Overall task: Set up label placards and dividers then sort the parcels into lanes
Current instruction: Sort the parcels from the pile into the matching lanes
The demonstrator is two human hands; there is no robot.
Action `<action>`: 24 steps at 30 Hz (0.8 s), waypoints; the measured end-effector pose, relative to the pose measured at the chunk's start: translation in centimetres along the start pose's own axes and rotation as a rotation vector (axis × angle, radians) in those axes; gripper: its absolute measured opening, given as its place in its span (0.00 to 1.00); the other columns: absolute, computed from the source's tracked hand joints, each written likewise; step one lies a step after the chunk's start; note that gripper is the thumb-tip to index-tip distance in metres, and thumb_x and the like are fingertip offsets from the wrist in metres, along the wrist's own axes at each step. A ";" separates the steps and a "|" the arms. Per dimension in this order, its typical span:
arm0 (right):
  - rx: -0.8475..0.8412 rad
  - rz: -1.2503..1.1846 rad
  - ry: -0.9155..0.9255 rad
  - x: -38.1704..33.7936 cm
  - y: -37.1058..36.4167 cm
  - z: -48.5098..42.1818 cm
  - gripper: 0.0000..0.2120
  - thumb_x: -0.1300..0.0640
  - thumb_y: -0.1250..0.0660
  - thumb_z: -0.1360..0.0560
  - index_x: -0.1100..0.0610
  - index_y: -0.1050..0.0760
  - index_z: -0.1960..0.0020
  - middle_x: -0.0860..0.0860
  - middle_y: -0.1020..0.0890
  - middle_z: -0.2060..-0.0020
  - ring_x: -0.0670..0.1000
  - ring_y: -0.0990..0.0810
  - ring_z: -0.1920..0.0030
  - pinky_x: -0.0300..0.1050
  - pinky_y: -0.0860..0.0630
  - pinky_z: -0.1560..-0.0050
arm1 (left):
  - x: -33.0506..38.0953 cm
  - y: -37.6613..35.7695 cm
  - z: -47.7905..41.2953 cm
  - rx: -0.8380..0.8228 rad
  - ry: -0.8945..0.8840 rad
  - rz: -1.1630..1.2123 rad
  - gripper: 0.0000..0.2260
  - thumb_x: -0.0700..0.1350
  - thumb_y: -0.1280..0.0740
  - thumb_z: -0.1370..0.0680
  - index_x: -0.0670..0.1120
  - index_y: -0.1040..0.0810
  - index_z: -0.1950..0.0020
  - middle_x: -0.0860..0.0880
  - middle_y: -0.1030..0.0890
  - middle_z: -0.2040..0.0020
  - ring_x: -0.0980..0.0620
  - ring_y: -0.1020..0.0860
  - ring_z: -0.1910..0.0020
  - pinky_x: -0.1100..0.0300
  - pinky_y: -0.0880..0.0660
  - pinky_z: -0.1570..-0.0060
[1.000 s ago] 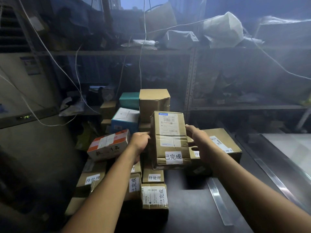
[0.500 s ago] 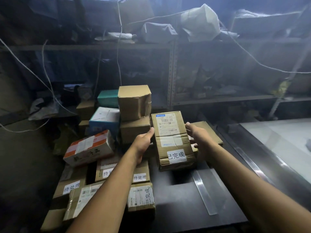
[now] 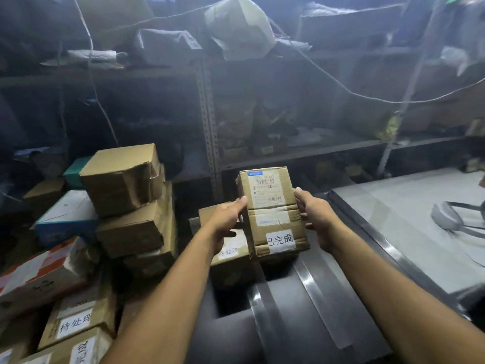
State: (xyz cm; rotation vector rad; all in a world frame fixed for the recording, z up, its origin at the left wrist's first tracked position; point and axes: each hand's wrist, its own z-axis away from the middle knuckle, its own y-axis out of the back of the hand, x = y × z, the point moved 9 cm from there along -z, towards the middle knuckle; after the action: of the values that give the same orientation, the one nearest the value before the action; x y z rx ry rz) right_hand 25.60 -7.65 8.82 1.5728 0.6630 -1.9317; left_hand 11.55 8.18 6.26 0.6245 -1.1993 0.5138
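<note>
I hold a brown cardboard parcel (image 3: 273, 211) between both hands; it carries a shipping label on top and a white sticker with Chinese characters near its front. My left hand (image 3: 227, 219) grips its left side, thumb along the edge. My right hand (image 3: 315, 219) grips the right side. The parcel sits over the dark table (image 3: 294, 319), just right of a lower box with a white sticker (image 3: 231, 254). A clear strip divider (image 3: 322, 303) lies on the table below the parcel.
A stack of brown boxes (image 3: 131, 200) rises at left, with a blue-white box (image 3: 67, 219), an orange-white box (image 3: 39, 274) and labelled parcels (image 3: 76, 324) around it. Metal shelving (image 3: 210, 143) stands behind. A grey tabletop (image 3: 409, 222) with a dark-strapped object (image 3: 451, 219) lies at right.
The view has swung right and the parcel has travelled rightward with both hands, away from the stacked boxes, and it now stands beside the lower stickered box.
</note>
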 end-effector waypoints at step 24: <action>-0.104 0.513 -0.180 7.6 17.4 -25.8 0.25 0.35 0.51 0.21 0.42 0.25 0.32 0.48 0.20 0.36 0.59 0.30 0.29 0.65 0.54 0.26 | -3.9 -20.8 -21.9 0.249 0.316 -0.079 0.08 0.42 0.38 0.19 0.45 0.19 0.45 0.47 0.14 0.49 0.46 0.16 0.51 0.46 0.18 0.48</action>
State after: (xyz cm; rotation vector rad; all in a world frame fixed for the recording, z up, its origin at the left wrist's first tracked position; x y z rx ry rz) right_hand 54.66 -3.50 -4.05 1.3238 0.2456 -1.5982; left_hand 39.35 8.00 -6.14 0.7675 -0.8158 0.6735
